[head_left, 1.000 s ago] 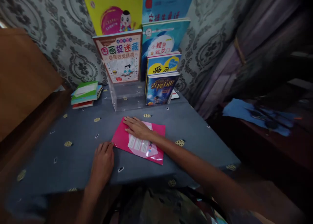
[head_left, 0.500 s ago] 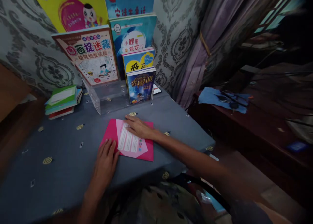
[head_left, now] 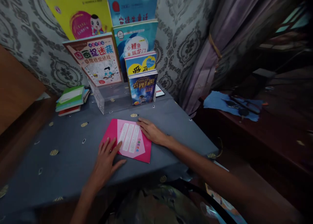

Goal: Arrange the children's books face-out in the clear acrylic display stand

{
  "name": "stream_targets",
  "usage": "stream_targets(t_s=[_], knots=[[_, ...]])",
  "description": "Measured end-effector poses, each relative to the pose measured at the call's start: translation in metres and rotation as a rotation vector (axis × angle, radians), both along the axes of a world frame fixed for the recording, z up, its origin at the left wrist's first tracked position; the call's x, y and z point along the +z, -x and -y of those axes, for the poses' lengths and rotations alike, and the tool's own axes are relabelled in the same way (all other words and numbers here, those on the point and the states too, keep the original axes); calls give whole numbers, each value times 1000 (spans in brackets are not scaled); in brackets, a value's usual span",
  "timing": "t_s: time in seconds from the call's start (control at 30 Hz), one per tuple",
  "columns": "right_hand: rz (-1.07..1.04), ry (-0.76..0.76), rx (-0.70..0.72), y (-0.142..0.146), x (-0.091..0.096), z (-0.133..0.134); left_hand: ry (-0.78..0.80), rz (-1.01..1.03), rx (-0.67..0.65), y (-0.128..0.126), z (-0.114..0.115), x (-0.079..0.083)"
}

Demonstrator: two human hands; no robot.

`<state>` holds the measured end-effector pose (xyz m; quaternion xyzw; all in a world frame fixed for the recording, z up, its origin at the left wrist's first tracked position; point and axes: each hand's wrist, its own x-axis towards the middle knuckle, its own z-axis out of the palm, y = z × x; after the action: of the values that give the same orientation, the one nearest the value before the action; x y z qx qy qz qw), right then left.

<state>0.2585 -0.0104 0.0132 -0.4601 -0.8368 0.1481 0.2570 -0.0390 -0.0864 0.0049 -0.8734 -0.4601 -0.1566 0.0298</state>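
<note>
A pink book (head_left: 129,139) lies flat near the front of the table, with white text panels on its pale pink middle. My left hand (head_left: 106,157) rests at its lower left edge, fingers spread over the cover and thumb apart. At the book's upper right edge lies my right hand (head_left: 152,131), its fingers stretched out flat and touching the cover. Neither hand is wrapped around anything.
Behind the book stands a clear acrylic rack (head_left: 99,101) full of upright picture books (head_left: 101,62). Several stacked books (head_left: 70,100) lie left of it, a phone (head_left: 160,91) behind it. On a dark side table lies a blue cloth (head_left: 217,102).
My right hand has slid right, from the middle of the cover to its right edge. My left hand's fingers and thumb have spread. The view has shifted slightly.
</note>
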Motion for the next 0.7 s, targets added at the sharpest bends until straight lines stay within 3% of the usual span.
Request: stream_targets(t_s=[0.13,0.4,0.7], knots=[[-4,8,-10,1,-4,-2,70,-54,-1,-17,9,10],[1,-61,1,5,-7,-1,221,-141,-174,-91,44,36],[15,-44,44,3,0,5,124,-154,-56,-108,63,24]])
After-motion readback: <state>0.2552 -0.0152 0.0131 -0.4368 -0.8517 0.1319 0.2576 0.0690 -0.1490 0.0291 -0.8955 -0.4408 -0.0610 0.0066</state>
